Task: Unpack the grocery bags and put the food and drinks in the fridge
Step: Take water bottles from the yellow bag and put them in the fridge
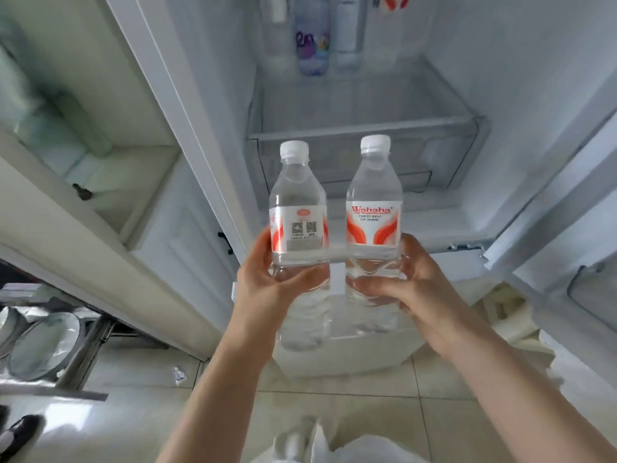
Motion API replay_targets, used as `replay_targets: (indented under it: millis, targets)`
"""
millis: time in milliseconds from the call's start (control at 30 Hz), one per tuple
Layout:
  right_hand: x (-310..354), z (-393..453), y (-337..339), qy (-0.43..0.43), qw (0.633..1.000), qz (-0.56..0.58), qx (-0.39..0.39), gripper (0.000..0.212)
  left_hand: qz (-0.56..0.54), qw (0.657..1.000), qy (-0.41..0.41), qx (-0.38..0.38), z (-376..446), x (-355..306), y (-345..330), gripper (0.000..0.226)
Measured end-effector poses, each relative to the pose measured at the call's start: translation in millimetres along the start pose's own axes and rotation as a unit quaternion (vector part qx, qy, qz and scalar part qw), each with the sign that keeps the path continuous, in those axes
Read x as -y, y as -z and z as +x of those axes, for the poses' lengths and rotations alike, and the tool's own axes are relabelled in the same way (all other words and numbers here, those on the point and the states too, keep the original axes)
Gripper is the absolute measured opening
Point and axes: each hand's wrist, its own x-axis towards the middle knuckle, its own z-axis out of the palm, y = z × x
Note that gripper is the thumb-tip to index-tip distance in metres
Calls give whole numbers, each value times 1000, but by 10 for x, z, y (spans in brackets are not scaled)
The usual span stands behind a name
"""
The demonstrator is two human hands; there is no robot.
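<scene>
At frame centre, the left hand (267, 279) grips one clear plastic white-capped water bottle (298, 208). The right hand (417, 282) grips its twin bottle (374, 208), just beside it, before the open white fridge (367, 105).

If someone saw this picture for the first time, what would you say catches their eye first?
Two clear water bottles with white caps and orange-and-white labels dominate the centre: the left hand grips the left bottle and the right hand grips the right bottle, side by side and upright. Behind them the open fridge shows a clear drawer, with more bottles standing farther up.
</scene>
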Motion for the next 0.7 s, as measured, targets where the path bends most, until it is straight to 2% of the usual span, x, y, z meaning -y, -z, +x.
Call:
replay_targets:
  millis: [133,300,400,533,700]
  targets:
    - [323,280,-88,41,998,20,-35,63,9,999,-53,9,439,-305,8,65]
    - [745,615,-83,102,992,36,-58,61,16,992,-122,-19,971,-621,-53,53]
    - [994,837,-45,121,990,35,-62,61,20,985,-167,-47,1268,-786,-140,61]
    - [1313,1192,-5,148,986,9,-78,71,20,973,-213,-90,1665,-1002,-260,79]
    - [1649,1638,37,175,982,1,-69,74,-2,956,-261,-133,2101,-1182,-438,84]
